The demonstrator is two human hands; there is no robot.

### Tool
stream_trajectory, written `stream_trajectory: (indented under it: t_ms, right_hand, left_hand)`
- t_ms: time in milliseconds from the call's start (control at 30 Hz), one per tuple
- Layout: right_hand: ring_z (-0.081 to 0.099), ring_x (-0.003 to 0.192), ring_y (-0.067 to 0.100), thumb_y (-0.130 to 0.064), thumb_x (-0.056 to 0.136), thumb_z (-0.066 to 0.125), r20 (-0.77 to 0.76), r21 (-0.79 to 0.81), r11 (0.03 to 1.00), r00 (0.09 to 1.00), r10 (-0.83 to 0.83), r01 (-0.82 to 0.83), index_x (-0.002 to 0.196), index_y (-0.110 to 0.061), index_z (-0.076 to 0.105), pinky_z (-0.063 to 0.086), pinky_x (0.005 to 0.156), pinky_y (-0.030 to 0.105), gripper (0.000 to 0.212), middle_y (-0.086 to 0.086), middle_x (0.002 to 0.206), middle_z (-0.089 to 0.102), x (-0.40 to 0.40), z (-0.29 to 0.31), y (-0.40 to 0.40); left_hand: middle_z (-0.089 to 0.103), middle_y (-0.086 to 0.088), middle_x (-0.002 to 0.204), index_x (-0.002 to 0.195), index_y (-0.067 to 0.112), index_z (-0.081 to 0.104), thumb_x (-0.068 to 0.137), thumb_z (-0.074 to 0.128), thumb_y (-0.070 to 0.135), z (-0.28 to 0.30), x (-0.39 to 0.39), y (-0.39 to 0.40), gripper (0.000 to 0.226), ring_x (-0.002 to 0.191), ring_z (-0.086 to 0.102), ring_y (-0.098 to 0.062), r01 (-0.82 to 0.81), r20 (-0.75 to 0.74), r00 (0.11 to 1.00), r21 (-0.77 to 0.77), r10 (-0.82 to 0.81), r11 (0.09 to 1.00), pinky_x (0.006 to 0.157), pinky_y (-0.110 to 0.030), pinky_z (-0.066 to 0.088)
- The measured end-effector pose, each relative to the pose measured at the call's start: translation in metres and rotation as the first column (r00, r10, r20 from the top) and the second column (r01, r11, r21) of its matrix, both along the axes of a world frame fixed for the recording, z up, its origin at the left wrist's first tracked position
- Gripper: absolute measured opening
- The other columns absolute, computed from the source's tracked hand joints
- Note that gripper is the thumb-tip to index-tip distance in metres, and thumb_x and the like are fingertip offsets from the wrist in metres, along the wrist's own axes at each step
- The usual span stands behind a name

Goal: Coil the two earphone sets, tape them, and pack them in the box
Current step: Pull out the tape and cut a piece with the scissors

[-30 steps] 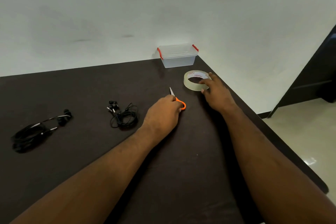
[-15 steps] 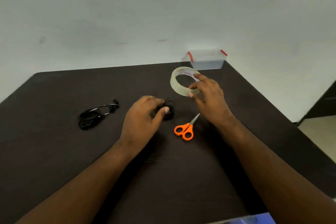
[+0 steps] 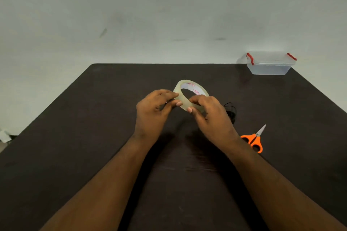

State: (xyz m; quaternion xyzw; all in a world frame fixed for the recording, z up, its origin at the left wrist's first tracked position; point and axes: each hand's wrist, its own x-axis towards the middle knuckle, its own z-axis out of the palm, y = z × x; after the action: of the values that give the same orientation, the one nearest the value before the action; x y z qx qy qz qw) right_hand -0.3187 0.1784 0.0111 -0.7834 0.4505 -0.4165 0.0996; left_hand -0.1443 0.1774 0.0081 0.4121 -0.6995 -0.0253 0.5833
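Two hands meeting at the centre of the frame over a dark desk [image 3: 93,118], both on a roll of clear tape [image 3: 189,93] lifted clear of the surface and tipped so its white inner core with red lettering faces the camera. Left hand [image 3: 155,108] at the roll's left edge, fingers curled inward, fingertips and thumb pinching at the rim. Right hand [image 3: 208,112] wrapped round the roll's lower right side, thumb across the near face, fingers curled behind. Both forearms bare, reaching up from the bottom corners of the frame and converging toward the roll, wrists slightly raised.

One coil of black earphones [image 3: 231,110] lying on the desk just right of the right hand, partly hidden behind it; second set out of sight. Orange-handled scissors [image 3: 254,139] flat on the desk at right of centre, blades closed and pointing toward the upper right. Clear plastic box [image 3: 270,64] with red clips, lid on, at the desk's far right corner in the upper right of the frame, against a pale wall [image 3: 169,15].
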Motion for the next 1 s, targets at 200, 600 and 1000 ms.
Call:
stream_trajectory:
  t_ms: [200, 600, 1000]
  right_hand:
    - [0.059, 0.093, 0.023, -0.015, 0.087, 0.067, -0.072, -0.174, 0.981, 0.992, -0.104, 0.091, 0.104, -0.009, 0.067, 0.049, 0.084, 0.045, 0.018, 0.004, 0.096, 0.069, -0.001, -0.001, -0.006]
    - [0.060, 0.091, 0.024, -0.015, 0.086, 0.067, -0.236, -0.213, 0.977, 0.969, -0.078, 0.027, 0.101, -0.010, 0.067, 0.042, 0.096, 0.054, 0.016, 0.003, 0.087, 0.068, -0.006, -0.005, -0.009]
    - [0.050, 0.090, 0.012, -0.026, 0.082, 0.065, 0.031, -0.126, 0.991, 0.998, 0.049, -0.045, 0.088, -0.006, 0.062, 0.043, 0.072, 0.017, 0.021, -0.006, 0.089, 0.055, -0.029, 0.007, -0.010]
  left_hand:
    - [0.073, -0.009, 0.089, 0.093, 0.001, 0.075, 0.083, 0.075, 0.008, 0.001, -0.003, -0.002, 0.012, 0.079, 0.069, -0.014, -0.073, 0.198, 0.976, -0.068, 0.085, 0.995, 0.070, -0.030, 0.058]
    - [0.065, -0.004, 0.073, 0.077, 0.004, 0.071, 0.077, 0.075, 0.007, 0.001, -0.012, -0.001, 0.005, 0.063, 0.058, -0.013, -0.140, 0.241, 0.964, 0.091, 0.115, 0.986, 0.060, -0.026, 0.050]
    - [0.070, -0.010, 0.072, 0.063, 0.016, 0.072, 0.068, 0.064, 0.003, 0.011, 0.011, -0.009, 0.016, 0.072, 0.065, -0.022, 0.368, -0.434, 0.885, 0.430, -0.168, 0.825, 0.070, -0.035, 0.054]
